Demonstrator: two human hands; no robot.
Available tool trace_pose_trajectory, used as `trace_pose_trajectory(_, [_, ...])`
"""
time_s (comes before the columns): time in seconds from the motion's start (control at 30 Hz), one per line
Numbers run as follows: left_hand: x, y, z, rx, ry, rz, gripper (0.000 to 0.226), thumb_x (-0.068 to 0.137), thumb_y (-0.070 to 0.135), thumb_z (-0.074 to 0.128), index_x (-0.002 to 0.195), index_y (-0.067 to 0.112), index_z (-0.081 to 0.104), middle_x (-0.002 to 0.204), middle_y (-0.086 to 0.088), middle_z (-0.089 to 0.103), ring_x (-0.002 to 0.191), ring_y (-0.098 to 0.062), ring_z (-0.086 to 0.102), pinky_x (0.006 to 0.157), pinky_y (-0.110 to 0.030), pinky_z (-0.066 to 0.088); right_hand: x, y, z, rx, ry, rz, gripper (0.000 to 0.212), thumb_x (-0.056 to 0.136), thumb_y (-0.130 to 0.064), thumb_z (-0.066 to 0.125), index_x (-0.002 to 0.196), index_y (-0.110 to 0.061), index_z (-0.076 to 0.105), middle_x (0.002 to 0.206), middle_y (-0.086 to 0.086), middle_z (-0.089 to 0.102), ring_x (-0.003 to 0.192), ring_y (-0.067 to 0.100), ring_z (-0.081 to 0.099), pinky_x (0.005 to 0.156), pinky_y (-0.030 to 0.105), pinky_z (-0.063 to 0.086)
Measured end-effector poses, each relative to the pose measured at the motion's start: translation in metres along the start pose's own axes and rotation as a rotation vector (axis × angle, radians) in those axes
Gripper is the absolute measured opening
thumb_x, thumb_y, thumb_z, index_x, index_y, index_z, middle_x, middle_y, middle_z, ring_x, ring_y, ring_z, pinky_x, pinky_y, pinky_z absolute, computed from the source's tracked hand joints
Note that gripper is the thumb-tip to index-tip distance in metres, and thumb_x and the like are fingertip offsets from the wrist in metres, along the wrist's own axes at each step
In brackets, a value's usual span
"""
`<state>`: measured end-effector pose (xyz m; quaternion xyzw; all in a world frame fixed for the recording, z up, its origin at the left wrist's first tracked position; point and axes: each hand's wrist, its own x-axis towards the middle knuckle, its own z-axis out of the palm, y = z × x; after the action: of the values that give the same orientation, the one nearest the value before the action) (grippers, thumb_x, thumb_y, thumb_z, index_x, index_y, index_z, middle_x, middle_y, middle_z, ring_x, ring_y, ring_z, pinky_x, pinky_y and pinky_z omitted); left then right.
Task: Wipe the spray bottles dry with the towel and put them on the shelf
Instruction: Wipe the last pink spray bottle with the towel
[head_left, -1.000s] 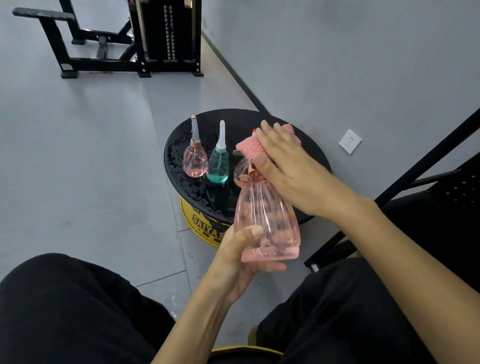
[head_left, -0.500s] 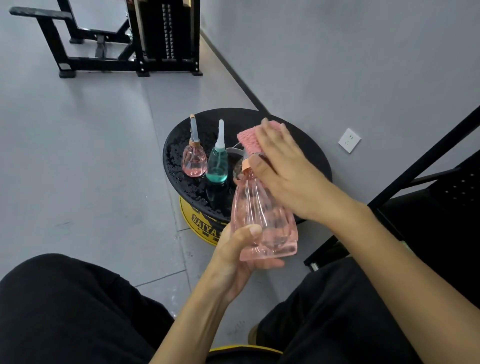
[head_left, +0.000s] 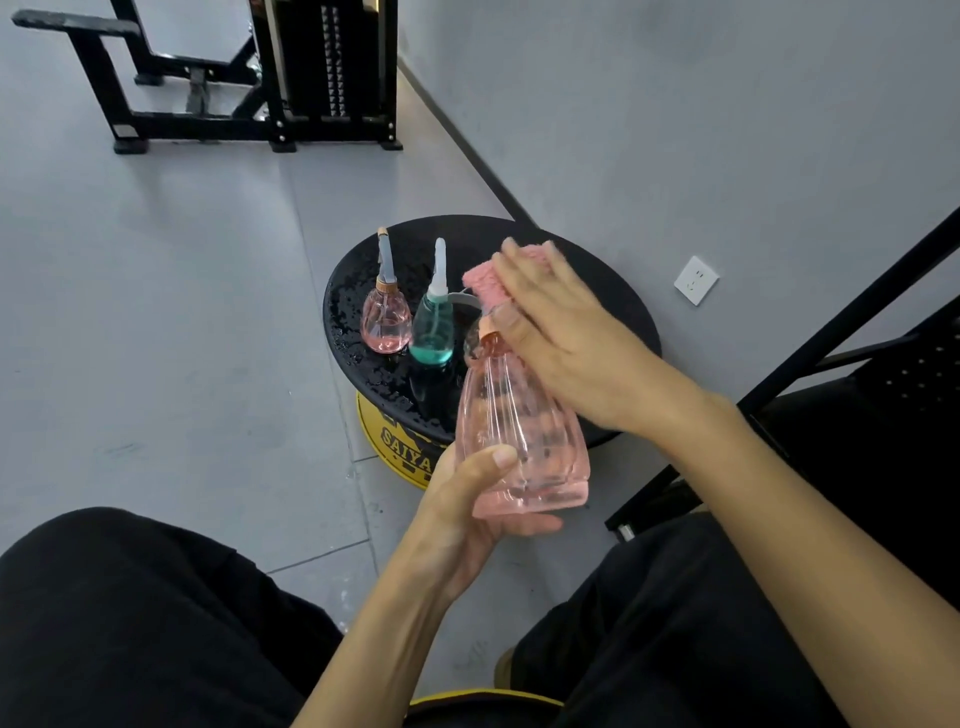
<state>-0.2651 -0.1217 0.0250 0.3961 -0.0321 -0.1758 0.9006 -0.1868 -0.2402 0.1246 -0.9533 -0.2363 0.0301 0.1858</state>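
The large pink spray bottle (head_left: 522, 441) is held up over the near edge of the round black platform (head_left: 618, 322), clear of its wet top. The left hand (head_left: 467, 514) cups the base, thumb pressed flat on the front wall and fingers curled underneath. The right hand (head_left: 566, 338) lies over the head of the bottle with the pink towel (head_left: 488, 278) folded beneath its fingers, pressing the cloth against the sprayer; how the thumb closes on the far side is hidden.

Compared with a second ago, the bottle has turned a little in the left hand, so a different ribbed face now looks at the camera, and the right hand has slid up and across the neck, its fingers blurred with motion. The towel, which bulged out past the fingertips, now shows mainly at the far side of the hand. This reads as the wiping of the top in progress, with the body probably yet to be gone over.

The small pink bottle (head_left: 385, 325) and the teal bottle (head_left: 432, 332) stand side by side at the left edge of the platform among water beads, untouched by either hand. Both likely await drying. No bottle has been shelved; the black frame (head_left: 810, 364) at the right may be the shelf, though that cannot be told.
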Motion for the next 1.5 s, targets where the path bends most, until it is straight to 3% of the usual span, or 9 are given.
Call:
trace_pose_trajectory(0.17, [0.001, 0.000, -0.004, 0.025, 0.000, 0.030, 0.076, 0.038, 0.055, 0.089, 0.105, 0.024, 0.070, 0.095, -0.008, 0.075, 0.081, -0.025, 0.073, 0.052, -0.031, 0.059, -0.010, -0.009, 0.007, -0.082, -0.089, -0.157, 0.055, 0.102, -0.048, 0.016, 0.154, -0.030, 0.012, 0.161, -0.018, 0.000, 0.147, 0.004, -0.014, 0.121, 0.040, -0.004])
trace_pose_trajectory(0.33, [-0.001, 0.003, -0.003, 0.006, 0.016, 0.028, 0.101, 0.034, 0.053, 0.090, 0.117, 0.007, 0.056, 0.091, -0.009, 0.075, 0.077, -0.024, 0.073, 0.050, -0.031, 0.058, 0.002, 0.006, -0.006, -0.014, 0.018, -0.039, 0.061, 0.099, -0.053, 0.012, 0.155, -0.027, 0.009, 0.162, -0.013, 0.000, 0.147, 0.005, -0.011, 0.123, 0.043, 0.002])
trace_pose_trajectory(0.6, [0.000, 0.002, -0.006, 0.045, 0.005, 0.032, 0.088, 0.037, 0.054, 0.089, 0.112, 0.016, 0.064, 0.098, -0.012, 0.073, 0.081, -0.028, 0.072, 0.053, -0.032, 0.059, -0.008, -0.018, 0.006, -0.062, -0.072, -0.120, 0.053, 0.103, -0.045, 0.016, 0.154, -0.031, 0.010, 0.161, -0.018, -0.001, 0.147, 0.006, -0.015, 0.120, 0.045, -0.009])
trace_pose_trajectory(0.73, [-0.002, 0.005, -0.007, 0.058, -0.035, 0.077, 0.077, 0.038, 0.056, 0.088, 0.107, 0.026, 0.069, 0.093, -0.005, 0.075, 0.079, -0.023, 0.073, 0.052, -0.031, 0.059, -0.004, -0.006, 0.000, -0.025, -0.020, -0.135, 0.059, 0.100, -0.052, 0.011, 0.154, -0.029, 0.010, 0.161, -0.016, 0.000, 0.147, 0.003, -0.011, 0.122, 0.042, -0.002])
trace_pose_trajectory(0.93, [-0.003, 0.006, -0.004, 0.052, -0.032, 0.044, 0.096, 0.036, 0.054, 0.090, 0.116, 0.010, 0.058, 0.093, -0.008, 0.075, 0.079, -0.023, 0.073, 0.051, -0.030, 0.058, 0.001, -0.003, -0.001, 0.050, 0.055, 0.009, 0.066, 0.096, -0.055, 0.015, 0.154, -0.025, 0.005, 0.162, -0.013, -0.005, 0.147, 0.008, -0.017, 0.122, 0.038, -0.003])
trace_pose_trajectory(1.1, [-0.002, 0.005, -0.007, 0.087, -0.049, 0.081, 0.061, 0.043, 0.059, 0.085, 0.100, 0.044, 0.071, 0.096, -0.003, 0.075, 0.084, -0.027, 0.073, 0.054, -0.030, 0.059, -0.012, -0.022, 0.005, -0.096, -0.108, -0.151, 0.057, 0.101, -0.047, 0.016, 0.154, -0.029, 0.008, 0.161, -0.017, -0.004, 0.147, 0.006, -0.017, 0.119, 0.036, -0.010])
trace_pose_trajectory(1.23, [-0.004, 0.006, -0.005, 0.044, -0.012, 0.050, 0.095, 0.036, 0.055, 0.089, 0.117, 0.013, 0.059, 0.092, -0.006, 0.075, 0.077, -0.024, 0.073, 0.051, -0.031, 0.059, -0.001, -0.010, -0.002, -0.126, -0.063, -0.119, 0.063, 0.097, -0.054, 0.007, 0.154, -0.029, 0.007, 0.161, -0.014, -0.003, 0.148, 0.005, -0.011, 0.122, 0.040, -0.003])
trace_pose_trajectory(1.37, [-0.003, 0.003, -0.004, 0.045, -0.035, 0.041, 0.095, 0.037, 0.054, 0.089, 0.116, 0.011, 0.058, 0.094, -0.008, 0.075, 0.077, -0.024, 0.073, 0.051, -0.031, 0.059, 0.009, -0.003, -0.006, -0.030, -0.013, -0.046, 0.058, 0.102, -0.046, 0.017, 0.155, -0.023, 0.010, 0.162, -0.008, 0.002, 0.148, 0.007, -0.009, 0.122, 0.031, -0.004])
trace_pose_trajectory(1.5, [-0.002, 0.004, -0.009, 0.042, -0.057, 0.085, 0.073, 0.042, 0.057, 0.086, 0.109, 0.032, 0.069, 0.097, -0.004, 0.075, 0.081, -0.024, 0.073, 0.052, -0.030, 0.059, -0.011, -0.012, 0.000, -0.021, -0.068, -0.130, 0.055, 0.103, -0.043, 0.019, 0.154, -0.024, 0.015, 0.162, -0.013, 0.004, 0.148, 0.004, -0.008, 0.122, 0.036, -0.002])
